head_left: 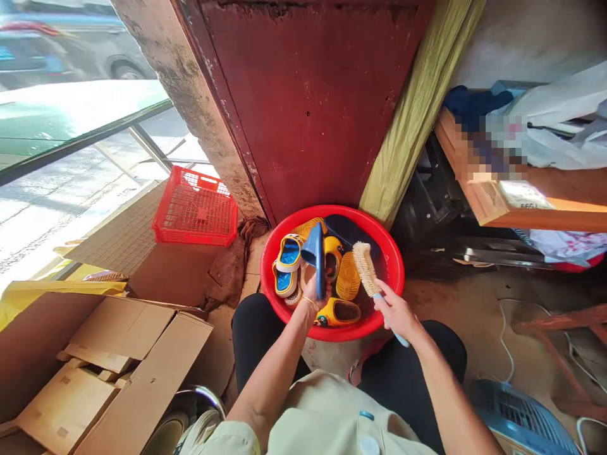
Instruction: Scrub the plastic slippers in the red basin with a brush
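Note:
A blue slipper (320, 262) is held on edge in my left hand (313, 289), over the left half of a red basin (397, 268). My right hand (396, 311) is closed round the light-blue handle of a scrubbing brush (365, 268), whose pale bristles are to the right of the slipper, apart from it. Several shoes lie in the basin's dark water: white-edged ones with blue insides (286, 268) at the left, a yellow sole (348, 277) in the middle and a yellow clog (342, 311) near the front rim.
Behind the basin stands a dark red door (308, 107) beside a yellow-green curtain (412, 120). A red crate (196, 212) and an open cardboard box (156, 373) are at the left. At the right are a wooden table (545, 212) and a blue fan (526, 417).

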Action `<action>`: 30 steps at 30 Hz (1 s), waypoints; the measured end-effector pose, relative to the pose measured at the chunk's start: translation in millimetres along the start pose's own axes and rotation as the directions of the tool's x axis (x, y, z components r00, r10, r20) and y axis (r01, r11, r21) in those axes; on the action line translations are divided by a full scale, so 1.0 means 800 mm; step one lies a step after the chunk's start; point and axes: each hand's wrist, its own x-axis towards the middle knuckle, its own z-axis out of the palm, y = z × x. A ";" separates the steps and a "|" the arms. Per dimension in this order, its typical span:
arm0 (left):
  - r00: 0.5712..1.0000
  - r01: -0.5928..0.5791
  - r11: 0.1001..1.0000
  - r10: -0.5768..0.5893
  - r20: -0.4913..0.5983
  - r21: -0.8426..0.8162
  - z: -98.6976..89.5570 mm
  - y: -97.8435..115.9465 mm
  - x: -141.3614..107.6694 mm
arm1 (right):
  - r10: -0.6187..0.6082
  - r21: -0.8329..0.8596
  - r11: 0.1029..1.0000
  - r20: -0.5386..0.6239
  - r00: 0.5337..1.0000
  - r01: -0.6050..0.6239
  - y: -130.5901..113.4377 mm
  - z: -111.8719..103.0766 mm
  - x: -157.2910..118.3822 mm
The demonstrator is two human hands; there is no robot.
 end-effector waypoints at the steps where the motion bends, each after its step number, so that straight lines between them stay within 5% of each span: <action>1: 0.995 0.082 0.996 -0.079 0.062 -0.047 -0.004 0.003 -0.007 | 0.018 -0.084 0.996 -0.052 0.998 -0.022 0.004 0.006 0.010; 4: 0.962 0.227 0.963 -0.199 0.186 -0.146 -0.020 0.006 -0.026 | 0.046 -0.417 0.905 -0.104 0.994 -0.085 0.010 0.038 0.043; 9: 0.979 0.167 0.974 -0.145 0.142 -0.154 -0.041 0.007 -0.039 | 0.060 -0.632 0.771 -0.058 0.997 -0.083 0.010 0.077 0.083; 13: 0.952 0.254 0.956 -0.220 0.214 -0.146 -0.056 -0.003 -0.038 | 0.053 -0.486 0.870 -0.072 0.996 -0.081 0.014 0.083 0.089; 17: 0.933 0.315 0.915 -0.251 0.257 -0.252 -0.058 -0.032 -0.029 | 0.058 -0.110 0.991 -0.101 0.993 -0.070 0.018 0.097 0.071; 23: 0.943 0.289 0.890 -0.200 0.267 -0.353 -0.046 -0.047 -0.016 | 0.119 0.193 0.978 -0.236 0.964 -0.074 0.015 0.101 0.054; 26: 0.945 0.277 0.906 -0.196 0.261 -0.319 -0.050 -0.042 -0.020 | -0.010 0.049 0.999 -0.256 0.967 0.023 0.008 0.096 0.050; 30: 0.959 0.151 0.937 -0.061 0.277 -0.316 -0.057 -0.031 -0.038 | -0.364 -0.238 0.906 -0.014 0.931 0.350 0.000 0.112 0.038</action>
